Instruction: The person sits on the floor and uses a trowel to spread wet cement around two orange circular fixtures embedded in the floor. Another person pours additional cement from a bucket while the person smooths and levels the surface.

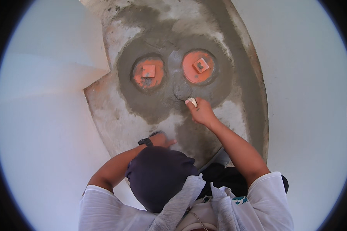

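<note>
My right hand (201, 112) is closed round the pale handle (191, 102) of a trowel. Its grey blade (182, 88) lies on wet mortar (142, 104), between two round orange pipe caps. The left cap (158, 71) and the right cap (191, 71) each have a raised square knob and some grey smears, and both sit sunk in the mortar. Beside my knee, my left hand (159, 139) is low over the floor with one finger stretched out; its other fingers are partly hidden. A dark curved edge shows against that hand, too little to name.
Pale walls rise at the left (46, 92) and right (304, 88), the left one with a corner jutting inward. A darker mortar band (241, 57) runs along the right wall's foot. My dark-clothed knee (162, 179) blocks the near floor.
</note>
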`<state>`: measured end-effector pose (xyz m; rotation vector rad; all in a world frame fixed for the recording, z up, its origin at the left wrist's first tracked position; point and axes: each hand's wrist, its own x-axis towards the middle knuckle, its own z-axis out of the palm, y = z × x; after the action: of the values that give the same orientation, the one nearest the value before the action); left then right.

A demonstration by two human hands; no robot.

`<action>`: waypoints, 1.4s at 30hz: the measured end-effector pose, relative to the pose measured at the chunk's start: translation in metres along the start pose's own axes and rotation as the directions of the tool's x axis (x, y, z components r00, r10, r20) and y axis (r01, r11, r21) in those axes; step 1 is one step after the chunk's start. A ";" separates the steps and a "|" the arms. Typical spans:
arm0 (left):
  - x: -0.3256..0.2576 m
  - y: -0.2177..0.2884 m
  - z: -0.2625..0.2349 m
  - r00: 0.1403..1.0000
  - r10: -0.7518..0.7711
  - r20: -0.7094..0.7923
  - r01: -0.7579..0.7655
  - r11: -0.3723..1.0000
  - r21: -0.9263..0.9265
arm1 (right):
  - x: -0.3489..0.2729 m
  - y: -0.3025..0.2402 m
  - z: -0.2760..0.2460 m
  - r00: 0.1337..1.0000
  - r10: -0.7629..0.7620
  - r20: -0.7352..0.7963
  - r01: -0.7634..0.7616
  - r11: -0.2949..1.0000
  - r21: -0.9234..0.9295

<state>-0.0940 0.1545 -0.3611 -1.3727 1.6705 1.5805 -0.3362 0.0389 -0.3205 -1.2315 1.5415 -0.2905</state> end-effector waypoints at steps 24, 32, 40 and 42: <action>-0.006 0.007 -0.010 1.000 0.019 0.018 -0.018 1.000 -0.024 | -0.046 -0.017 0.030 0.994 0.000 -0.110 -0.023 0.977 -0.210; 0.001 0.001 -0.002 0.999 0.037 0.008 -0.037 0.999 -0.005 | -0.058 0.009 -0.005 0.991 0.050 -0.122 -0.077 0.972 -0.221; -0.002 0.003 -0.008 0.998 0.058 0.023 -0.057 0.998 -0.027 | -0.066 0.044 -0.066 0.996 0.063 -0.064 -0.079 0.954 -0.290; -0.003 0.005 -0.008 0.999 0.031 0.025 -0.030 0.999 -0.029 | -0.066 0.055 -0.080 0.997 0.046 -0.069 -0.065 0.953 -0.296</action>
<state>-0.0947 0.1471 -0.3538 -1.3419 1.6677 1.6382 -0.4408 0.0833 -0.2919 -1.4204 1.7153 -0.0584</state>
